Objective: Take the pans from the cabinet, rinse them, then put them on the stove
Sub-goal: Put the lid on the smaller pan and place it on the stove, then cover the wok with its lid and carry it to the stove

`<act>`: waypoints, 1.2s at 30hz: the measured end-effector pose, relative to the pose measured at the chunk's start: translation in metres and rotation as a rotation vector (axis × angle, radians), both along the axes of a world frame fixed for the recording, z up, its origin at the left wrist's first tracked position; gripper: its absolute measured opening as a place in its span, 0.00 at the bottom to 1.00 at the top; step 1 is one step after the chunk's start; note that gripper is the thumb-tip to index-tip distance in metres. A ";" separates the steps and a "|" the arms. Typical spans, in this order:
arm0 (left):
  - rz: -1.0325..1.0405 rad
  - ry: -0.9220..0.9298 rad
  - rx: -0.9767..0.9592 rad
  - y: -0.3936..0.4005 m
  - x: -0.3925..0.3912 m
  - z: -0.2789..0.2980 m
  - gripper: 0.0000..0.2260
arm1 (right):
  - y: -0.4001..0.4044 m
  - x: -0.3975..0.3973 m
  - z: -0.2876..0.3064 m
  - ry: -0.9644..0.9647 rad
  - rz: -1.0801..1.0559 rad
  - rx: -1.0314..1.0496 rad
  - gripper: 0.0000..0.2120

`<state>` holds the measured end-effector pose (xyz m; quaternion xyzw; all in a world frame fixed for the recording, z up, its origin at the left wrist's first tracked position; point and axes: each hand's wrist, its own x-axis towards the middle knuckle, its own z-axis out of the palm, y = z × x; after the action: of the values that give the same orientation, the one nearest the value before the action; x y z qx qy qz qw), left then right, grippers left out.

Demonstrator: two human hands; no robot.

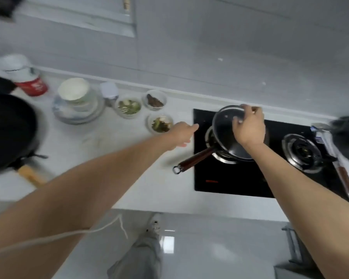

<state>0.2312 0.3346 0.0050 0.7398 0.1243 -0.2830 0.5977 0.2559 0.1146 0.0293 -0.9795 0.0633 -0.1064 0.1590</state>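
Note:
A small pan with a dark wooden handle [195,159] sits on the left burner of the black stove [230,184]. My right hand [248,127] grips the knob of a glass lid [224,125], held tilted over that pan. My left hand [181,133] hovers at the stove's left edge, fingers extended, holding nothing. A large black pan [8,129] with a light wooden handle [30,175] rests on the counter at far left. The stove's right burner [302,152] stands bare.
Three small bowls of food [129,107] and a stack of plates and bowls [77,103] sit on the white counter between the pans. A red and white container [31,84] stands at back left. Dark utensils [347,137] lie right of the stove.

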 end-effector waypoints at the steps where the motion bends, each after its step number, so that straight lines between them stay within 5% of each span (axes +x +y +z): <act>1: 0.077 -0.015 -0.041 0.022 -0.014 0.008 0.15 | 0.026 -0.007 0.003 -0.041 0.046 0.073 0.20; 8: 0.495 -0.104 -0.117 0.177 -0.105 0.052 0.07 | 0.237 -0.056 0.029 0.153 0.467 0.318 0.17; 12: 0.743 -0.107 -0.064 0.304 -0.158 0.055 0.09 | 0.370 -0.100 0.028 0.426 0.693 0.211 0.14; 16: 0.955 -0.071 -0.067 0.443 -0.209 0.044 0.08 | 0.508 -0.137 0.030 0.442 0.851 0.214 0.07; 20: 1.094 -0.154 0.253 0.598 -0.244 0.019 0.04 | 0.671 -0.158 0.026 0.539 0.989 0.358 0.06; 25: 0.954 -0.082 0.785 0.839 -0.257 -0.027 0.15 | 0.905 -0.173 -0.026 0.930 0.618 0.900 0.09; 31: 0.631 0.110 0.905 0.969 -0.214 -0.091 0.32 | 1.011 -0.152 -0.112 1.083 0.157 0.822 0.04; 36: 0.496 -0.039 0.994 0.988 -0.197 -0.114 0.17 | 1.038 -0.145 -0.140 1.108 0.059 0.895 0.08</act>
<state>0.0340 1.3229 -0.1088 0.8863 0.4023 -0.0272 0.2279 0.1107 1.1526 -0.1107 -0.7315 0.1460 0.4478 0.4930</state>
